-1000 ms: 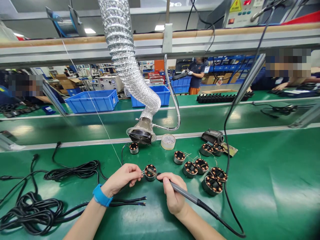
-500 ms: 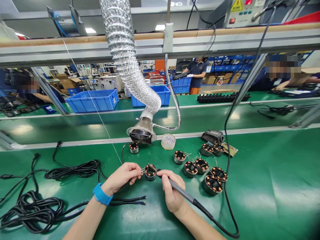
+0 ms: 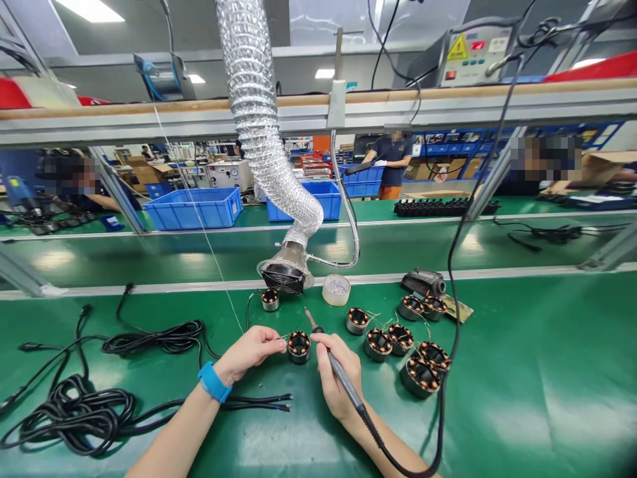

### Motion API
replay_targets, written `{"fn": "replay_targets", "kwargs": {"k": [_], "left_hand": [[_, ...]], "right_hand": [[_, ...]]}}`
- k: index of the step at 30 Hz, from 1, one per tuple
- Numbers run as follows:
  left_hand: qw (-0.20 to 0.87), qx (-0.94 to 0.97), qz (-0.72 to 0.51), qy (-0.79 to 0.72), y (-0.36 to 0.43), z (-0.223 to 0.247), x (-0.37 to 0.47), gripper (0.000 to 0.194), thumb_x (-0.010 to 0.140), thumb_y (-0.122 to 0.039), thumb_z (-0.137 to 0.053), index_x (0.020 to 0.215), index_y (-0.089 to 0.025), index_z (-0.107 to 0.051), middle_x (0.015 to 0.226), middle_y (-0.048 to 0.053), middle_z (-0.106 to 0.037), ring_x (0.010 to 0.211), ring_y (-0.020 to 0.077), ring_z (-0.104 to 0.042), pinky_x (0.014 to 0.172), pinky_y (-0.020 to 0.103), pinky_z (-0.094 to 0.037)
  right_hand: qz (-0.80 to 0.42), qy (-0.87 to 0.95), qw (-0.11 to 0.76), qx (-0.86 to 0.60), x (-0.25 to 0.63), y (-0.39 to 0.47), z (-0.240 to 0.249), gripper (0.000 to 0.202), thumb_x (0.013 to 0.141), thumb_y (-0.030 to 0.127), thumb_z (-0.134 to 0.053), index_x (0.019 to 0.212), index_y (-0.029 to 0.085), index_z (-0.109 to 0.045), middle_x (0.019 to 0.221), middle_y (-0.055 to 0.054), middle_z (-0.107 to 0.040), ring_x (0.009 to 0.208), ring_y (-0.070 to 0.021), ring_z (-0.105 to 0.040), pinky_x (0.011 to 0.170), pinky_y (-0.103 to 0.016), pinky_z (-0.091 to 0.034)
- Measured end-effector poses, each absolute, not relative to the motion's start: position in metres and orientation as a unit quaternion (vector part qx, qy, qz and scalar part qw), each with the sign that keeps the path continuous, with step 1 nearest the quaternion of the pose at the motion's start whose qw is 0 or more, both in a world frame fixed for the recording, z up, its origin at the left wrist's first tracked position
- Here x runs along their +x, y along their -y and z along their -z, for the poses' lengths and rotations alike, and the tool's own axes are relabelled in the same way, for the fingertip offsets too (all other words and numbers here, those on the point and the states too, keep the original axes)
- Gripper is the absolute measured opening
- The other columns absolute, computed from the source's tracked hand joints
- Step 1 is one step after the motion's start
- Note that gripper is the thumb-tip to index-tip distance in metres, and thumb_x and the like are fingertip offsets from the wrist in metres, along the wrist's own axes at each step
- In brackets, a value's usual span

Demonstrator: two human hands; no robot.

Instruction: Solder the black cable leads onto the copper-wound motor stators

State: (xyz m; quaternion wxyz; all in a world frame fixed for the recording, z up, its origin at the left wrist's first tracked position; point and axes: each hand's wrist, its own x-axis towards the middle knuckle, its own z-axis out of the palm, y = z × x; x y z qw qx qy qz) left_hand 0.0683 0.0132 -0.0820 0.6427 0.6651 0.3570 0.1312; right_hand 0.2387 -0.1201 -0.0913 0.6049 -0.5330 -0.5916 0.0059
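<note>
My right hand (image 3: 339,372) grips a soldering iron (image 3: 343,378) like a pen, its tip pointing up and away, just right of a motor stator (image 3: 298,347) with copper windings. The tip stands apart from the stator. At the stator's left edge, my left hand (image 3: 256,352) is closed, thumb and forefinger pinching. The thin solder wire (image 3: 212,245) from the overhead spool (image 3: 162,76) runs down to this hand; the fingers hide its end. Short stator leads show beside the fingertips. A blue band (image 3: 215,382) is around my left wrist.
Several more stators (image 3: 378,344) lie to the right, and one (image 3: 270,299) sits under the fume duct (image 3: 286,265). Behind them are a round tub (image 3: 336,290) and an iron holder (image 3: 423,282). Coiled black cables (image 3: 74,415) cover the left side. Co-workers are across the bench.
The soldering iron's tip has lifted off the stator and swung up and away from it. My left hand has stayed beside the stator. The view has tilted up slightly.
</note>
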Motion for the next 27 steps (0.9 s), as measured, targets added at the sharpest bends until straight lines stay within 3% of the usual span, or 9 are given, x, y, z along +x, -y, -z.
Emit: {"fn": "replay_targets", "kwargs": {"k": [3,7,12,19,23,27], "left_hand": [[0.657,0.653,-0.138,-0.350,-0.013,0.080,0.068,0.055,0.071,-0.066,-0.071,0.079,-0.011,-0.065,0.049,-0.010,-0.030,0.044,0.0043,-0.016,0.045,0.026,-0.007],[0.704,0.600,-0.157,-0.345,-0.017,0.076,0.066,0.054,0.066,-0.063,-0.076,0.076,-0.012,-0.060,0.060,-0.006,-0.043,0.046,0.0020,-0.016,0.046,0.025,-0.005],[0.676,0.592,-0.202,-0.390,-0.011,0.078,0.073,0.054,0.061,-0.063,-0.080,0.071,-0.014,-0.058,0.051,-0.011,-0.027,0.045,0.0032,-0.012,0.046,0.026,-0.004],[0.653,0.619,-0.198,-0.388,-0.010,0.079,0.074,0.064,0.068,-0.071,-0.069,0.083,-0.009,-0.068,0.050,-0.010,-0.026,0.046,0.0043,-0.011,0.046,0.027,-0.004],[0.678,0.610,-0.175,-0.371,-0.014,0.078,0.069,0.059,0.068,-0.069,-0.071,0.076,-0.011,-0.063,0.052,-0.010,-0.028,0.046,0.0038,-0.011,0.045,0.026,-0.004],[0.628,0.631,-0.244,-0.386,-0.024,0.084,0.066,0.055,0.068,-0.066,-0.073,0.074,-0.012,-0.062,0.049,-0.010,-0.027,0.045,0.0044,-0.016,0.044,0.025,-0.007]], "right_hand": [[0.007,0.590,0.605,-0.536,0.238,0.120,0.090,0.022,0.098,0.020,-0.046,0.107,0.019,-0.066,0.077,-0.003,-0.065,0.069,-0.0148,-0.063,0.065,-0.027,-0.053],[0.016,0.588,0.607,-0.534,0.238,0.120,0.088,0.021,0.098,0.019,-0.046,0.107,0.019,-0.066,0.078,-0.002,-0.066,0.069,-0.0145,-0.064,0.066,-0.027,-0.053],[0.008,0.593,0.609,-0.528,0.238,0.120,0.089,0.021,0.098,0.017,-0.047,0.107,0.019,-0.065,0.082,-0.003,-0.066,0.069,-0.0139,-0.064,0.066,-0.026,-0.052],[0.009,0.595,0.609,-0.523,0.240,0.119,0.091,0.021,0.097,0.016,-0.047,0.108,0.019,-0.065,0.083,-0.003,-0.065,0.071,-0.0137,-0.063,0.068,-0.026,-0.051],[0.006,0.592,0.610,-0.526,0.243,0.118,0.093,0.021,0.098,0.016,-0.047,0.109,0.019,-0.064,0.084,-0.003,-0.065,0.071,-0.0144,-0.064,0.069,-0.028,-0.051],[0.013,0.582,0.620,-0.526,0.246,0.118,0.094,0.022,0.098,0.017,-0.047,0.111,0.019,-0.064,0.085,-0.004,-0.065,0.071,-0.0164,-0.064,0.067,-0.031,-0.052]]}}
